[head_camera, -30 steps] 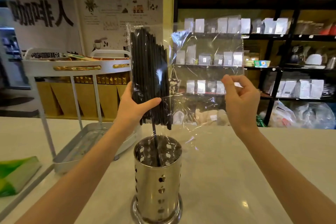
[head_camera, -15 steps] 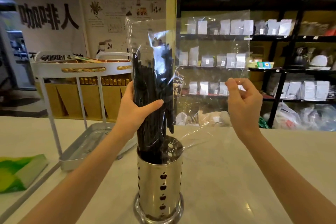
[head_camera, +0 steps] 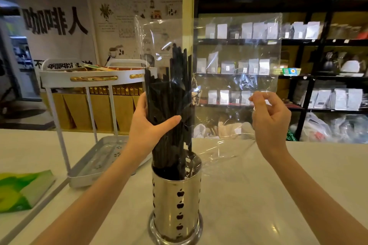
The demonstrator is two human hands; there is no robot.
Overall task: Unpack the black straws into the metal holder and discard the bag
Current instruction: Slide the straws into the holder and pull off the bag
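A bundle of black straws (head_camera: pixel 169 93) stands upright with its lower ends inside the perforated metal holder (head_camera: pixel 176 203) on the white counter. A clear plastic bag (head_camera: pixel 237 49) still wraps the upper part of the straws and spreads out to the right. My left hand (head_camera: pixel 148 125) is wrapped around the bundle through the bag, just above the holder's rim. Up at the right, my right hand (head_camera: pixel 268 119) pinches the bag's loose edge.
A white two-tier rack (head_camera: pixel 91 79) with a metal tray base (head_camera: pixel 101 157) stands left of the holder. A green and yellow packet (head_camera: pixel 22 189) lies at the counter's left edge. Dark shelves (head_camera: pixel 288 42) with pouches fill the back right.
The straws have slid down out of the bag into the holder. The bag's top now stands empty above them. Both hands kept their grip.
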